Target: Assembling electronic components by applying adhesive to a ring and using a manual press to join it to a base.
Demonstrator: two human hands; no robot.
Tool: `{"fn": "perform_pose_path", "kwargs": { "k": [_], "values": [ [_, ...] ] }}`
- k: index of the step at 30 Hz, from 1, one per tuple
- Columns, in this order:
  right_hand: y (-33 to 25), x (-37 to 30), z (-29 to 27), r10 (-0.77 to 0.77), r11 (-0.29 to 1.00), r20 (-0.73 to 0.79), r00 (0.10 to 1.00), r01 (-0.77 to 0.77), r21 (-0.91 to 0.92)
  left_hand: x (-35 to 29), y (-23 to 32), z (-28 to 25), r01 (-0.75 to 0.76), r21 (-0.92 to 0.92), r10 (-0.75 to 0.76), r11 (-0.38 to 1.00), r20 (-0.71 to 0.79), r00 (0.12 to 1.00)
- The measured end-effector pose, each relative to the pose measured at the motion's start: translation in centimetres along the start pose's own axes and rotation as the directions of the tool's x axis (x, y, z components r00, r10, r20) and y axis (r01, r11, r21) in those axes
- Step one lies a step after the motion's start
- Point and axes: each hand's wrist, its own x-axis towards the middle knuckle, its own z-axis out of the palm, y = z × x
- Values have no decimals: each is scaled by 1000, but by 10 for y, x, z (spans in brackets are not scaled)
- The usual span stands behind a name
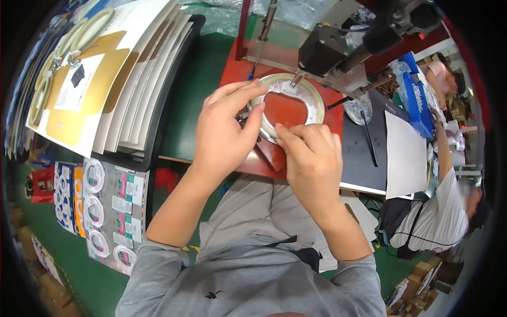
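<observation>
On the red plate [280, 113] of a green bench, under the black press head [330, 50], lies the pale ring [296, 90]. Your left hand [224, 132] pinches its left rim; your right hand [311, 158] pinches its lower edge. It looks light and bendy, so hold it by the rim, gently

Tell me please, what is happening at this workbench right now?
A seated person holds a pale coiled ring of cable with both hands on a red metal plate, under the tip of a black machine head. The left hand grips the ring's left side; the right hand pinches its lower edge. A stack of printed cardboard cards lies to the left.
</observation>
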Motion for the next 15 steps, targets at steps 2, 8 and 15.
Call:
{"fn": "perform_pose_path", "kwargs": {
  "k": [2, 8, 15],
  "values": [
    [2, -2, -1, -12, 1000, 28, 1000, 12, 2, -1, -6, 6, -43, -11, 43, 999, -27, 999],
    [4, -5, -3, -12, 998, 72, 997, 16, -61, 4, -11, 7, -72, -27, 72, 997, -5, 997],
    [37, 17, 13, 105, 991, 1, 994, -105, -80, 11, -15, 4, -140, -2, 140, 990, 36, 990]
  ]
}}
